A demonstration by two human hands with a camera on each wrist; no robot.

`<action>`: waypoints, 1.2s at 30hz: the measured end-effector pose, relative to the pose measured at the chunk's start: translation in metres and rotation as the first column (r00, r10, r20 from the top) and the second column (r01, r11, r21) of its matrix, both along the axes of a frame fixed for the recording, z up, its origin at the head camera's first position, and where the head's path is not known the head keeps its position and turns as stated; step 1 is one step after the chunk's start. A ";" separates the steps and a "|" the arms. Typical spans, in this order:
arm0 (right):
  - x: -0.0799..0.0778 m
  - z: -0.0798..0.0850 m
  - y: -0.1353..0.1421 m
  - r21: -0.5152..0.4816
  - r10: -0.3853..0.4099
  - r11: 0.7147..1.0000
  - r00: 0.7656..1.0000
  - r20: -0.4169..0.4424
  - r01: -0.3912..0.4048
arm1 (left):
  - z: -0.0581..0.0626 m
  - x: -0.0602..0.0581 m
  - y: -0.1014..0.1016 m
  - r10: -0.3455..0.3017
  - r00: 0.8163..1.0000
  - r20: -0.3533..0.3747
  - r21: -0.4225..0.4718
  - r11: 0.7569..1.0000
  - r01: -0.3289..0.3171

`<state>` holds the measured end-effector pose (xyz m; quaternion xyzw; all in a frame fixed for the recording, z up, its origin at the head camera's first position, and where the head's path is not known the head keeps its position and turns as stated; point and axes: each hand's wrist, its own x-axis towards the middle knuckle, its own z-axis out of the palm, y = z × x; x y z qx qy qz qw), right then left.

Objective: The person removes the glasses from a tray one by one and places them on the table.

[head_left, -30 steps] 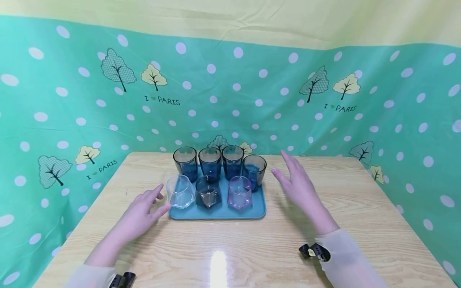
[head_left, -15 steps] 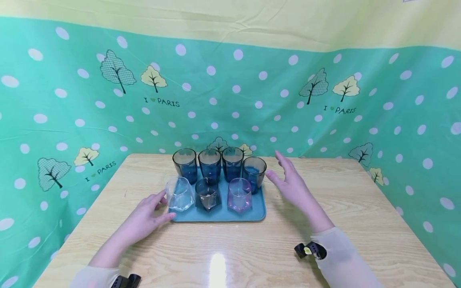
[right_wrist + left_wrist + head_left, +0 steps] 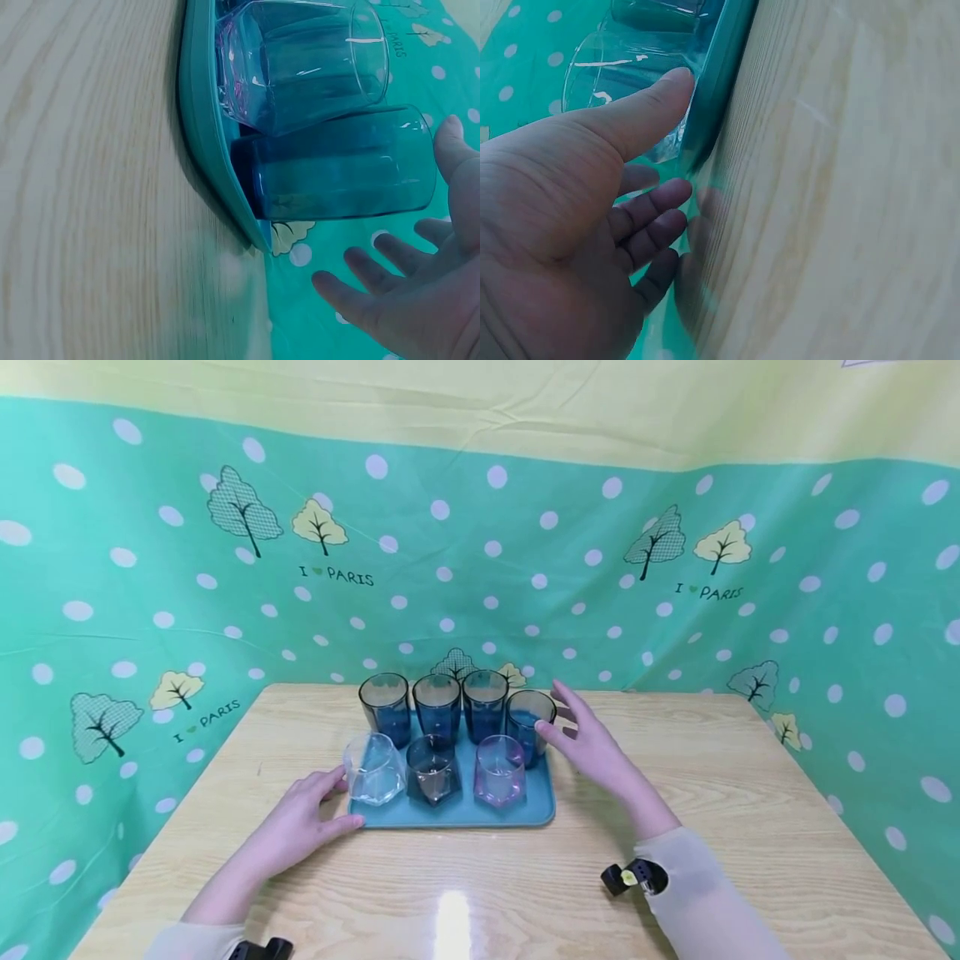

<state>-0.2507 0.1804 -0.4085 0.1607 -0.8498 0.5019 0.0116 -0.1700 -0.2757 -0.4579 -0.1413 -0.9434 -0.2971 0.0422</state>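
Blue tray [image 3: 459, 817] of mixed glasses [image 3: 433, 777] sitting on the wooden table [image 3: 390, 893]

The left hand [image 3: 306, 812] has its thumb at the tray's near left corner, fingers loosely bent and apart; the right hand [image 3: 591, 747], fingers spread and gripping nothing, is just beside the rightmost blue tumbler [image 3: 530, 752] on the tray; the load is probably heavy, the glassware slippery and breakable, so the tray's stiff rim at both short ends looks the best hold

White glare on the table [image 3: 540, 893]; wrist views dimmer
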 end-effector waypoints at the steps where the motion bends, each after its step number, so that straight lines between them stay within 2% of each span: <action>1: -0.001 0.000 -0.001 -0.005 0.000 1.000 1.000 0.004 0.000 | 0.000 0.000 0.000 -0.003 1.000 -0.003 0.002 1.000 0.003; 17: -0.001 -0.002 -0.009 -0.019 0.042 0.999 0.998 0.037 -0.042 | -0.003 -0.002 -0.001 -0.022 1.000 0.007 0.025 0.999 0.022; 22: 0.000 -0.005 -0.010 -0.064 0.061 0.996 0.997 0.039 -0.058 | -0.003 -0.002 0.001 -0.022 1.000 0.005 0.005 1.000 0.022; 36: 0.000 -0.005 -0.013 -0.095 0.060 0.994 0.997 0.054 -0.054 | 0.000 -0.003 0.002 -0.025 1.000 0.010 -0.031 0.999 0.025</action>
